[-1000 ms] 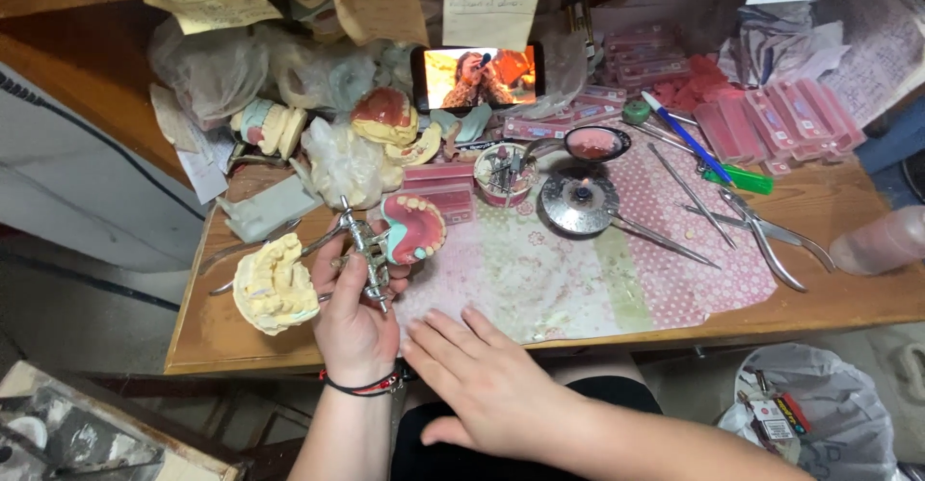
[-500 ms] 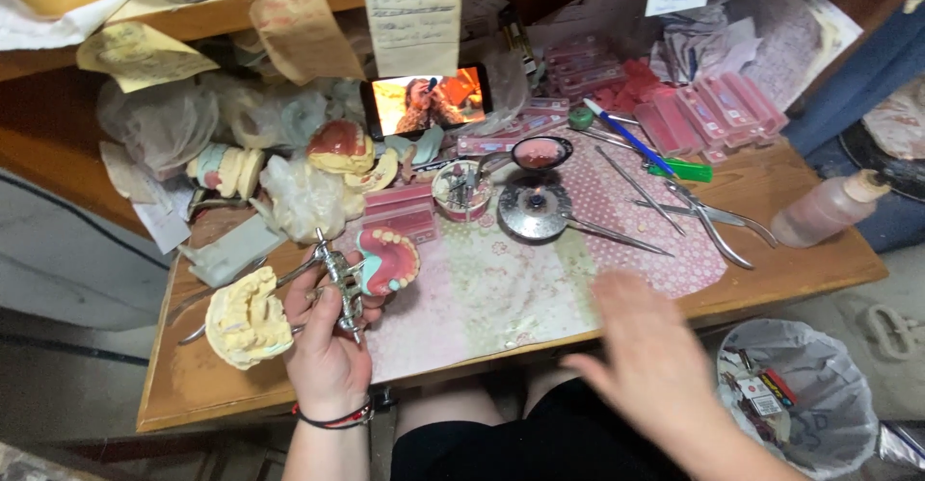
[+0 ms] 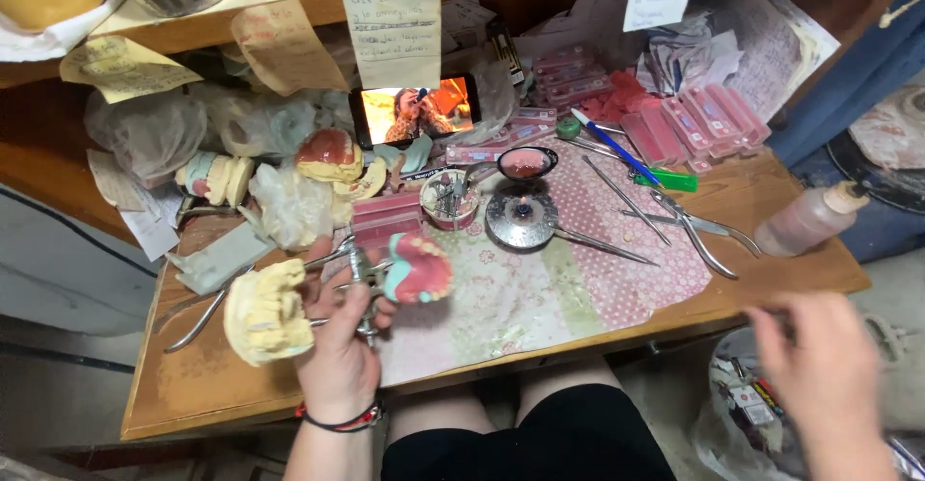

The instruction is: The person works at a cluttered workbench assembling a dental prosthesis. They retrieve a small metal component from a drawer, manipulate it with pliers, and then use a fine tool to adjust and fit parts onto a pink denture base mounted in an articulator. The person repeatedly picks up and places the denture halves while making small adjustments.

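My left hand [image 3: 339, 341] grips a metal dental articulator [image 3: 361, 279] above the front left of the wooden bench [image 3: 202, 389]. A pink and teal denture [image 3: 419, 269] sits on the articulator's right side, and a pale yellow plaster cast [image 3: 262, 309] on its left. My right hand [image 3: 824, 370] is blurred, off the bench's right end and above a plastic-lined bin [image 3: 747, 409]. Whether it holds anything is not visible.
A small lit burner [image 3: 521, 219] stands mid-bench on a patterned cloth [image 3: 578, 279], beside a cup of tools [image 3: 449, 199]. Pliers [image 3: 708, 235], thin metal instruments, pink tooth cards, a phone [image 3: 415, 110] showing video, a squeeze bottle [image 3: 809, 219] and bagged casts crowd the back.
My right hand swung from in front of me off to the right, past the bench end. My left hand lifted the articulator slightly; the view shifted right.
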